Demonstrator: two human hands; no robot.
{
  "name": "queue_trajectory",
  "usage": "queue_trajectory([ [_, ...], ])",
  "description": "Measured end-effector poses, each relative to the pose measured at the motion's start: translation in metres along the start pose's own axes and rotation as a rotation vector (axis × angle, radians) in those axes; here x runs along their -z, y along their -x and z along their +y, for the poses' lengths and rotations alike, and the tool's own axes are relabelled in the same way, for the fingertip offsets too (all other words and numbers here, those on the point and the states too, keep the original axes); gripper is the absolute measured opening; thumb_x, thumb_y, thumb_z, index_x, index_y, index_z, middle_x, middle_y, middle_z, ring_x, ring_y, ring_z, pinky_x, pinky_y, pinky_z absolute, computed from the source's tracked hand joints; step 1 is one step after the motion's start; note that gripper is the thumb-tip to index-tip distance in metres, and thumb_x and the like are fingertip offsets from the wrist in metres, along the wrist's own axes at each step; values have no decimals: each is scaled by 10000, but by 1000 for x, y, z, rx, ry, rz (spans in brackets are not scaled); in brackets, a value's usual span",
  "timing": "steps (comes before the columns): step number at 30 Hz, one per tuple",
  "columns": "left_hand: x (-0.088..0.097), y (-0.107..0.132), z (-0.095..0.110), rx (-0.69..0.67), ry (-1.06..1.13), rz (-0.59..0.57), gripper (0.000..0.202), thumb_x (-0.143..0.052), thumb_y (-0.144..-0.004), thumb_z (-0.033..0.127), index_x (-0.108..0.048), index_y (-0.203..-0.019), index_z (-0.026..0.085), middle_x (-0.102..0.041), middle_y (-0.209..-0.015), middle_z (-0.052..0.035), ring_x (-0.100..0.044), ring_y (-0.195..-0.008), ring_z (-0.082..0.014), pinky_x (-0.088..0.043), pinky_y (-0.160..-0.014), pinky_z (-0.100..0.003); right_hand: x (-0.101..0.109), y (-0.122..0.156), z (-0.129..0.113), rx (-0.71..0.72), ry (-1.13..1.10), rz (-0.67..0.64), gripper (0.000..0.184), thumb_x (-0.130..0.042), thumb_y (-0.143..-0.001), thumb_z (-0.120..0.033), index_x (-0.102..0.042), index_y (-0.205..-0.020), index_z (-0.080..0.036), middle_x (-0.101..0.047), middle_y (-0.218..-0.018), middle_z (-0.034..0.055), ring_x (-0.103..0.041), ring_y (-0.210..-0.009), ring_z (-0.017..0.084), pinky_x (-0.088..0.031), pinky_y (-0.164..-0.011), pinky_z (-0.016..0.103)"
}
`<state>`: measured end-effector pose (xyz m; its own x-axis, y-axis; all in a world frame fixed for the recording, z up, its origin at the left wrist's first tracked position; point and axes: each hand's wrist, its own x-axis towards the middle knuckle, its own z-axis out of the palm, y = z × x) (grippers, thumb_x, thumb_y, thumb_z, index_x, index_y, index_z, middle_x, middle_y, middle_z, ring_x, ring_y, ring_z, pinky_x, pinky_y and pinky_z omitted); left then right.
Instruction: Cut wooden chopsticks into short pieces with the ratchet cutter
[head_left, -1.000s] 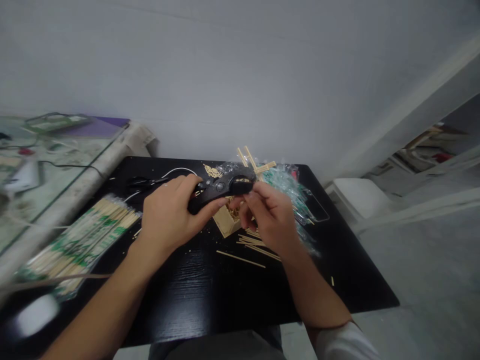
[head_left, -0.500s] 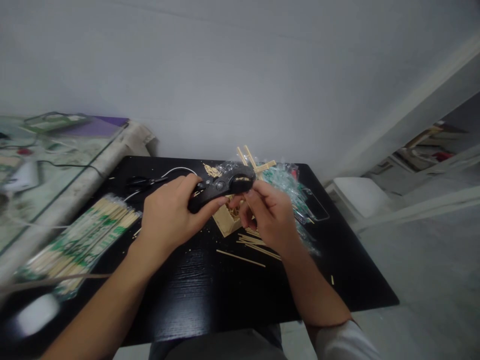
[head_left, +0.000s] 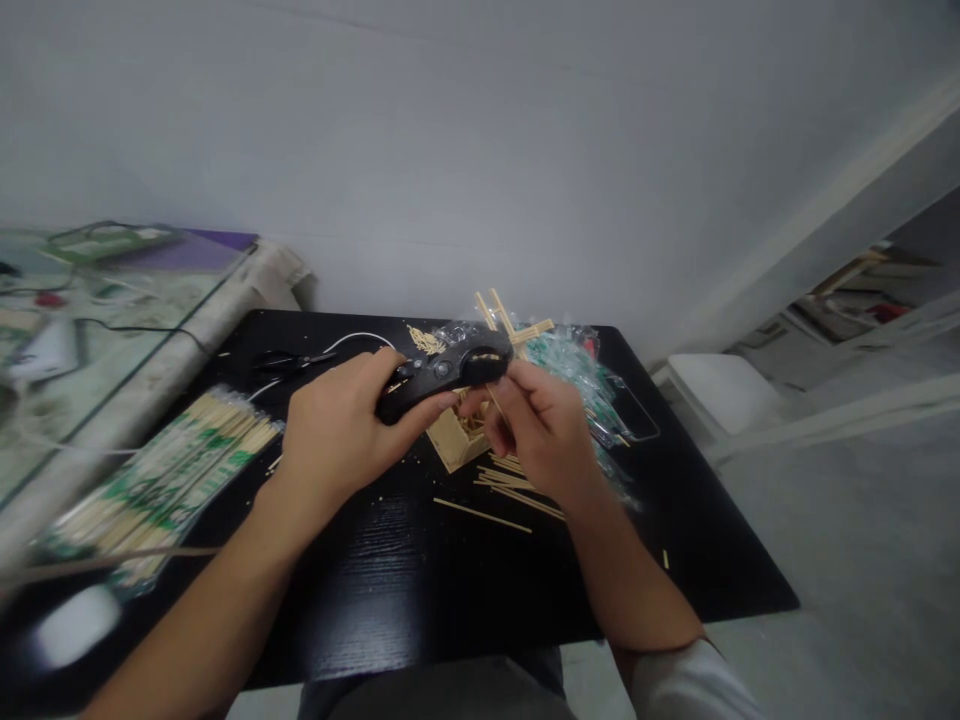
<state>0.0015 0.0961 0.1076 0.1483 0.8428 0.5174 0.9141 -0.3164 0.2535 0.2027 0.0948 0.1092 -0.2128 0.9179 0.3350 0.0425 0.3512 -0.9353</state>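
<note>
Over the black counter [head_left: 352,590]: two bare hands, close together, right in the middle of things
Left hand [head_left: 337,420]: fingers wrapped snugly round a black hand tool [head_left: 442,370] with a round pivot, tilted up to the right
Right hand [head_left: 551,430]: thumb and forefinger pinched closed at the tool's far end, on what looks like a thin stick [head_left: 496,402]; pretty small to make out tbh
Wooden box [head_left: 448,442]: just below the fingers, little bits inside
Crossed sticks [head_left: 514,325]: just beyond the right fingers, can't tell if touching
Loose sticks [head_left: 517,487]: scattered under the right hand, nearer the wearer
Crinkly plastic wrappers [head_left: 566,360]: beyond and right of the right fingers
Bagged chopsticks [head_left: 161,480]: well left of the left fingers
Scissors [head_left: 289,362]: left of the left fingertips, a bit further back
</note>
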Motion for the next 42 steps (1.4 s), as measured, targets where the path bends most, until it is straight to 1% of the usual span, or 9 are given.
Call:
queue_trajectory([
  [6,1,-1,1,54,8,-37,532,-505,-922,719,-613,-790,215,-632,-668,-33,-585,-617,-209,-327,-577,-316,0,-2,0,7,23,2,297,-504,-1060,-344,-628,-839,-190,-651,-668,-23,-448,-425,53,-417,-443,218],
  [11,1,-4,-3,129,309,-123,509,-452,-980,648,-598,-757,214,-554,-599,18,-515,-559,-157,-340,-570,-305,1,-2,3,-3,-122,-7,174,-542,-1039,-313,-663,-1087,-198,-677,-759,-16,-409,-429,51,-326,-397,225],
  [16,0,-4,-6,196,508,-178,521,-415,-1012,630,-650,-805,213,-581,-615,19,-532,-577,-153,-379,-564,-309,2,1,2,-48,-218,-41,246,-548,-1053,-329,-604,-1288,-284,-623,-741,-40,-343,-455,73,-267,-401,239],
  [22,-1,-5,-4,203,532,-181,496,-474,-995,613,-652,-773,207,-567,-596,22,-511,-560,-142,-370,-540,-300,2,1,3,-37,-186,-45,201,-555,-1052,-347,-591,-1241,-288,-598,-731,-42,-342,-461,82,-280,-410,246],
  [26,-3,-3,-6,217,581,-165,468,-511,-983,602,-672,-817,194,-566,-619,24,-488,-564,-133,-354,-533,-289,1,-1,7,-10,-249,-24,167,-568,-1049,-336,-568,-1195,-254,-613,-721,-50,-335,-441,63,-274,-403,226],
  [30,-2,-2,-5,219,641,-167,430,-532,-984,559,-667,-814,188,-561,-629,28,-484,-572,-125,-352,-542,-280,1,-2,9,11,-269,-16,173,-566,-1055,-325,-558,-1197,-228,-667,-749,-38,-400,-433,51,-300,-414,216],
  [35,0,-3,0,177,644,-173,417,-548,-979,521,-638,-747,187,-528,-611,32,-461,-569,-122,-335,-543,-280,0,-2,8,-3,-236,-30,180,-555,-1062,-346,-560,-1189,-219,-702,-772,-25,-482,-444,56,-350,-429,221],
  [39,-2,-3,2,131,669,-186,376,-570,-977,505,-674,-811,184,-565,-656,25,-491,-602,-127,-365,-570,-273,-1,-2,8,-4,-217,-25,158,-565,-1057,-331,-567,-1164,-214,-689,-750,-37,-480,-445,51,-376,-443,217],
  [42,-3,-3,1,96,690,-166,401,-560,-985,541,-685,-862,181,-588,-692,18,-517,-642,-137,-388,-605,-275,-1,-2,7,-23,-212,-16,195,-630,-1022,-330,-563,-1167,-219,-710,-773,-35,-518,-472,59,-414,-458,214],
])
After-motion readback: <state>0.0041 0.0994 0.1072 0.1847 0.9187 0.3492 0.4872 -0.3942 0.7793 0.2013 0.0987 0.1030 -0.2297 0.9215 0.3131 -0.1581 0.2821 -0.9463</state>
